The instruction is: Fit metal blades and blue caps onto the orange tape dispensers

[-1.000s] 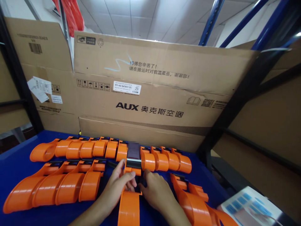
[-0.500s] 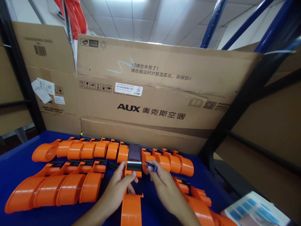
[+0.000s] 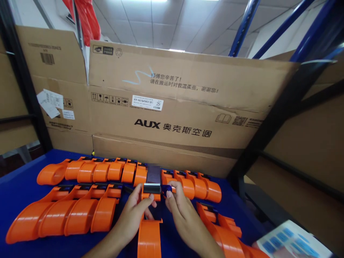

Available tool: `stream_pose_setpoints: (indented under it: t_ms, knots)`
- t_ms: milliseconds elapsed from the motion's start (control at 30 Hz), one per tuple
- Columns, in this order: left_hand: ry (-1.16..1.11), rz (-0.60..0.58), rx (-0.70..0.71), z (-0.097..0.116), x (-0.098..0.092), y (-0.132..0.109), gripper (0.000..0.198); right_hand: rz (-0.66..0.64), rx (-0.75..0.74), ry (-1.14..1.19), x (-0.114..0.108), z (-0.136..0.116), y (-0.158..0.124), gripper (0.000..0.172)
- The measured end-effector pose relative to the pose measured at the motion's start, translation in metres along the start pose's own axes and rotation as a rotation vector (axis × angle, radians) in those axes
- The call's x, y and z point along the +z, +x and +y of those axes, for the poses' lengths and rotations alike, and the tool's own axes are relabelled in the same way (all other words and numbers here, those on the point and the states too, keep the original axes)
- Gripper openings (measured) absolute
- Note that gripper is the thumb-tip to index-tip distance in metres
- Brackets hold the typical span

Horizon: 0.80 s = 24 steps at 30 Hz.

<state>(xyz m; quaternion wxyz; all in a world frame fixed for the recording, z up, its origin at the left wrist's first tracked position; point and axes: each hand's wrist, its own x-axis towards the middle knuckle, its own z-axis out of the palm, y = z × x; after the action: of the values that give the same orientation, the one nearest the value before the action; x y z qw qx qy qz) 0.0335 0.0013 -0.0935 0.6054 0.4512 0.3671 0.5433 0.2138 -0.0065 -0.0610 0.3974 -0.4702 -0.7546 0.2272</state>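
Observation:
My left hand (image 3: 135, 209) is closed around an orange tape dispenser (image 3: 149, 238), near its head. Its round lower body hangs below my fingers. At the top of the head are a black roller (image 3: 152, 189) and a white toothed cutting edge (image 3: 152, 184). My right hand (image 3: 182, 211) pinches a small dark blue plastic part (image 3: 166, 188) between thumb and fingers. This part sits against the right side of the dispenser's head; whether it is fitted in there I cannot tell. A dark purple flat piece (image 3: 154, 174) lies just behind the head.
Rows of similar orange dispensers stand on the blue table (image 3: 16, 191), at the back left (image 3: 100, 172), front left (image 3: 80, 216), back right (image 3: 200, 187) and front right (image 3: 228, 240). A cardboard panel (image 3: 172, 147) walls off the back. A white-and-blue printed item (image 3: 292, 240) lies front right.
My right hand has turned and brought the blue part left against the side of the dispenser's head. My left hand still holds the dispenser, almost in place.

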Motion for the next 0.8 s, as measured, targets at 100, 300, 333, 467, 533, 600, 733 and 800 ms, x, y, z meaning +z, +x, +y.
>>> stream_pose_setpoints:
  t_ms: [100,300,333,467,533,600,733,800]
  knots:
    - [-0.004,0.012,-0.005,-0.0013,-0.0007,0.0005,0.039,0.02,0.042,0.015,0.0048,-0.0023,-0.0005,0.013]
    - [-0.003,-0.012,-0.001,-0.0017,-0.0011,-0.0004,0.036,-0.036,-0.039,-0.022,0.0093,-0.0039,0.0015,0.013]
    - [-0.004,-0.017,-0.001,-0.0018,-0.0012,-0.0004,0.036,-0.051,-0.05,-0.042,0.0086,-0.0037,0.0018,0.013]
    - [-0.001,-0.041,0.007,-0.0031,-0.0012,-0.0011,0.038,-0.091,-0.087,-0.083,0.0047,-0.0024,0.0025,0.017]
    - [-0.003,-0.039,0.009,-0.0041,-0.001,-0.0021,0.039,-0.087,-0.106,-0.091,0.004,-0.0017,0.0029,0.017]
    - [-0.008,-0.027,0.009,-0.0048,-0.0006,-0.0031,0.04,-0.068,-0.121,-0.104,0.0046,-0.0014,0.003,0.017]
    - [-0.025,0.0,0.019,-0.0027,0.0007,-0.0035,0.037,-0.056,-0.135,-0.125,0.0064,-0.0027,0.0024,0.015]
    - [-0.037,0.008,0.034,-0.0002,0.0018,-0.0029,0.036,-0.058,-0.14,-0.127,0.0058,-0.0038,0.0017,0.013]
